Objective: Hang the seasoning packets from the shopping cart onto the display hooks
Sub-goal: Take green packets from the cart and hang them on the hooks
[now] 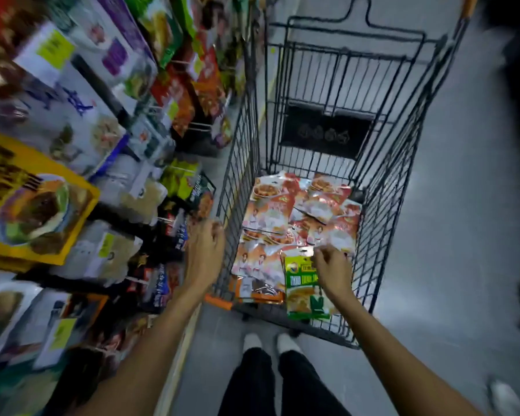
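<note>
Seasoning packets point(285, 217), red and orange, lie overlapping on the floor of the shopping cart point(403, 163), and a green packet point(305, 291) leans at the cart's near end. The right hand point(332, 267) reaches forward and down into the cart, its fingers curled round the green packet's top edge. The left hand point(204, 250) is stretched out between the cart's left wire wall and the display point(108, 253), fingers loosely curled with nothing seen in them.
</note>
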A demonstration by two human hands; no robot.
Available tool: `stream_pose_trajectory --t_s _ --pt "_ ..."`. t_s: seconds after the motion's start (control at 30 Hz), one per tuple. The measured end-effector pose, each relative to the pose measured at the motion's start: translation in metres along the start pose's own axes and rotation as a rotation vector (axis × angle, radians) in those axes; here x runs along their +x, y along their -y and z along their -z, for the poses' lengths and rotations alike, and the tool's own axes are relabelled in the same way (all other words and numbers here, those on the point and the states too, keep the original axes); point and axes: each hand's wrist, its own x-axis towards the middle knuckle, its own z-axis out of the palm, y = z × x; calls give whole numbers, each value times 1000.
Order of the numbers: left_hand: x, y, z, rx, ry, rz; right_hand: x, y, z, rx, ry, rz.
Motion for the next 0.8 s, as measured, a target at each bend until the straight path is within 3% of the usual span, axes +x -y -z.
stream_pose_trajectory --t_s 0.13,0.4,0.53,0.8 --pt "42 29 -23 162 -68 -44 24 -48 -29 -58 -36 -160" --pt "69 79 -69 152 60 6 50 -114 -81 -203 33 -399" --pt "65 88 -77 155 65 -90 52 -132 -96 -164 54 -566" --pt "70 92 -80 99 96 -114 55 -138 -112 -204 -9 -671"
